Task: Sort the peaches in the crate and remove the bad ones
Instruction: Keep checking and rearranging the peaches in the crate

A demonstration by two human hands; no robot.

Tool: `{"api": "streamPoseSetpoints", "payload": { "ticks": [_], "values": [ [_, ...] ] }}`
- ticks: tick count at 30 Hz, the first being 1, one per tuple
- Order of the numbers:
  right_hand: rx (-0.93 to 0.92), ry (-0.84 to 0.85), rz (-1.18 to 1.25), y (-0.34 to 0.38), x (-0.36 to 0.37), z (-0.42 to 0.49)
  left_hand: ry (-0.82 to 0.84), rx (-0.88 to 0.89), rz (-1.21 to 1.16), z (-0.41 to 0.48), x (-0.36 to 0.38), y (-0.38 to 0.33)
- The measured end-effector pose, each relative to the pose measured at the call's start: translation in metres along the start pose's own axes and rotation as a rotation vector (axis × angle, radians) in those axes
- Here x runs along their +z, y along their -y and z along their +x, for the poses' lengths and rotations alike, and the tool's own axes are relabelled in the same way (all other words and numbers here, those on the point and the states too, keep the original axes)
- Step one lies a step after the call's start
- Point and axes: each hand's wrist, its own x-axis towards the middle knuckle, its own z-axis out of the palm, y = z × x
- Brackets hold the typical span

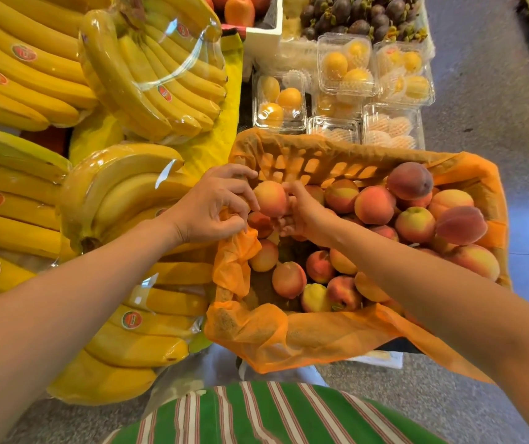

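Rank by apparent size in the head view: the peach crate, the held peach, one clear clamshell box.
1. peach crate, by far largest.
2. clear clamshell box.
3. held peach, smallest, though it sits nearer the camera than the box.

just the one head cam here, wide-angle, looking forward and steeply down from the person's own viewpoint, pretty close over the crate (369,168) with both forearms reaching in from the bottom corners; edges bend a lot, probably lens distortion, no second view to compare

Grey speckled floor (468,408) carries orange-lined crate (321,338); clear fruit boxes (346,62) just beyond crate.
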Motion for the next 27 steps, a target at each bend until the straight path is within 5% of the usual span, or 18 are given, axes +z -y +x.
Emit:
{"api": "streamPoseSetpoints", "payload": {
  "ticks": [4,8,12,20,27],
  "values": [
    [0.057,0.281,0.076,0.002,-0.017,-0.018,-0.009,0.020,0.028,0.001,-0.001,-0.002],
    [-0.041,0.287,0.020,-0.004,-0.027,-0.025,-0.004,0.010,0.043,0.001,-0.002,-0.003],
    [-0.210,0.157,-0.425,-0.011,-0.023,-0.037,-0.001,0.004,0.057,0.000,-0.002,-0.005],
    [-0.511,0.344,-1.271,-0.051,0.020,-0.029,-0.008,0.003,0.063,-0.002,-0.001,-0.006],
    [-0.727,0.335,-1.569,-0.069,0.021,-0.016,-0.002,0.000,0.052,-0.003,-0.001,-0.004]
  ]
}}
